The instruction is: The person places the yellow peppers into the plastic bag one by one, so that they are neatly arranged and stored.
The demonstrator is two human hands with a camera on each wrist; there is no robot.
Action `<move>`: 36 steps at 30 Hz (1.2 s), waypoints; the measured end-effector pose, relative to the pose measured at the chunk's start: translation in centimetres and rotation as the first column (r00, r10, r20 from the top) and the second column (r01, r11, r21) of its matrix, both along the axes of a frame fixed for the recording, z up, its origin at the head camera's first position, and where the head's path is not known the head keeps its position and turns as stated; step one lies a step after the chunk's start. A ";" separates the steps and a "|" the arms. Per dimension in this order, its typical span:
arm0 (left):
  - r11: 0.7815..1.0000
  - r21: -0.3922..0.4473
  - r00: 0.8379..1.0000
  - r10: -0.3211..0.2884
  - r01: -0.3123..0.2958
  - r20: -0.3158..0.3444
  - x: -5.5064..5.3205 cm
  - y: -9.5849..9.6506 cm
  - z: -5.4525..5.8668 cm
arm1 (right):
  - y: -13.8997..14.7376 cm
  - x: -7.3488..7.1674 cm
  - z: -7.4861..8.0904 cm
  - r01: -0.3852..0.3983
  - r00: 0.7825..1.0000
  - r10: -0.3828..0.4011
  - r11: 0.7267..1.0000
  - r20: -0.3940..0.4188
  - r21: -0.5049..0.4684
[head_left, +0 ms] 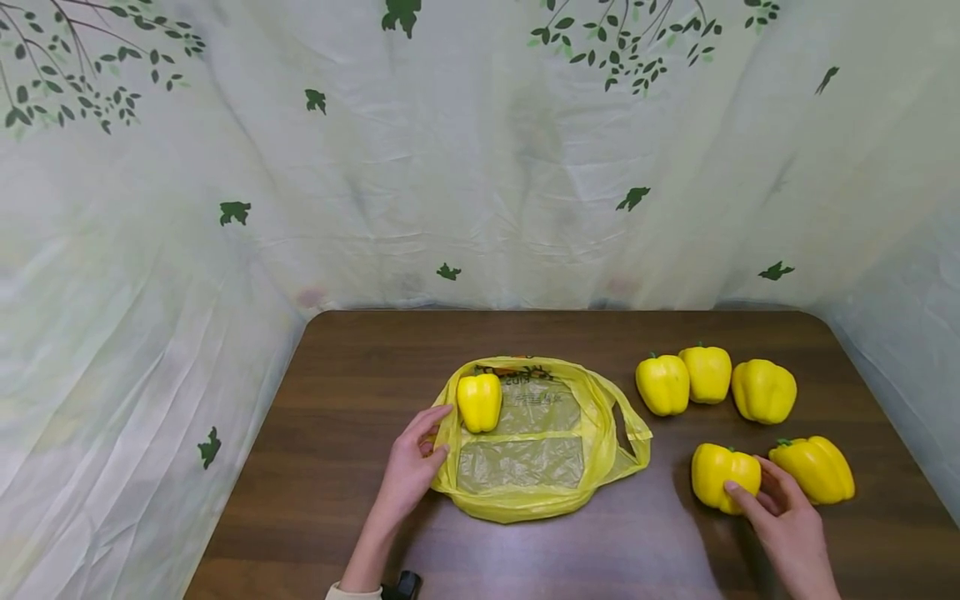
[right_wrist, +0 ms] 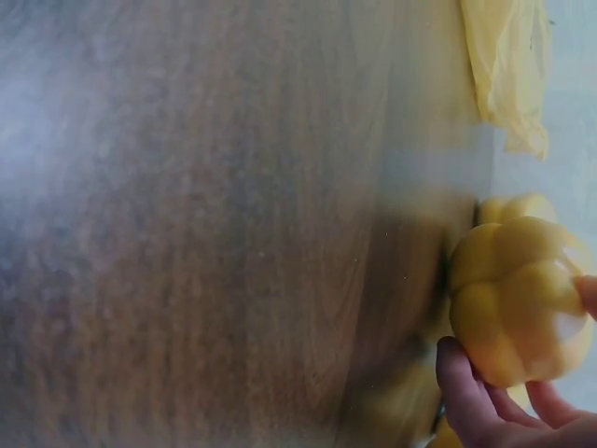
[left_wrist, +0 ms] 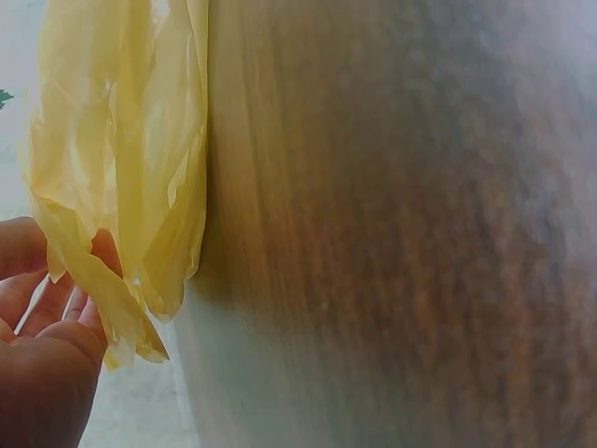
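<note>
A translucent yellow plastic bag (head_left: 517, 504) lies on its side of the table with its mouth spread upward, showing printing inside. One yellow bell pepper (head_left: 480, 403) sits in the bag at its left. My left hand (head_left: 411, 462) holds the bag's left edge, fingers and thumb around the thin film (left_wrist: 117, 299). On the right, my right hand (head_left: 787, 517) grips another yellow bell pepper (head_left: 722, 477) between thumb and fingers. The right wrist view shows the lobed end of this pepper (right_wrist: 518, 299), with fingertips beneath it and the thumb at its side.
Right beside the gripped pepper lies a tilted yellow pepper (head_left: 816, 471). Farther back stand three more yellow peppers, the left one (head_left: 663, 385), the middle one (head_left: 707, 375) and the right one (head_left: 763, 392). A leaf-patterned curtain (head_left: 480, 167) surrounds the dark wooden table (head_left: 315, 417).
</note>
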State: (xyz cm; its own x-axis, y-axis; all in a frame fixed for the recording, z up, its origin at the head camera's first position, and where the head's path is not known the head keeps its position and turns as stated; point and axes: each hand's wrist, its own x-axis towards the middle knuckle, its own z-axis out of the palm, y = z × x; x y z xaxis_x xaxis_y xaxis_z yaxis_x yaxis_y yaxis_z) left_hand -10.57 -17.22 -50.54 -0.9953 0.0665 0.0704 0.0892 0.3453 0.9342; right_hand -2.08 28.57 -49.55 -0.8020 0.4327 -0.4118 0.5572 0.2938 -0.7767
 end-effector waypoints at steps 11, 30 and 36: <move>1.000 -0.015 1.000 0.003 -0.003 -0.008 0.0 0.1 0.2 | -0.8 -0.1 0.0 -0.037 0.999 0.037 0.995 -0.003 0.088; 0.999 -0.033 1.000 0.016 -0.016 -0.001 0.1 0.2 0.3 | -1.5 -1.1 1.1 -0.158 0.967 0.196 0.962 -0.160 0.222; 1.000 -0.022 1.000 0.001 -0.001 -0.002 0.0 0.3 0.3 | -1.6 -1.7 1.5 -0.199 0.946 0.248 0.953 -0.211 0.229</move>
State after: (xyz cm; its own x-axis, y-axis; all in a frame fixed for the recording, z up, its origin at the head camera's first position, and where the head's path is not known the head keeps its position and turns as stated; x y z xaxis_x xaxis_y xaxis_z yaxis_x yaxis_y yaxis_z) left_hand -10.57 -16.97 -50.24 -0.9952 0.0668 0.0710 0.0907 0.3661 0.9261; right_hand -3.77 26.97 -48.00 -0.9504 0.2854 -0.1233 0.2685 0.5535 -0.7884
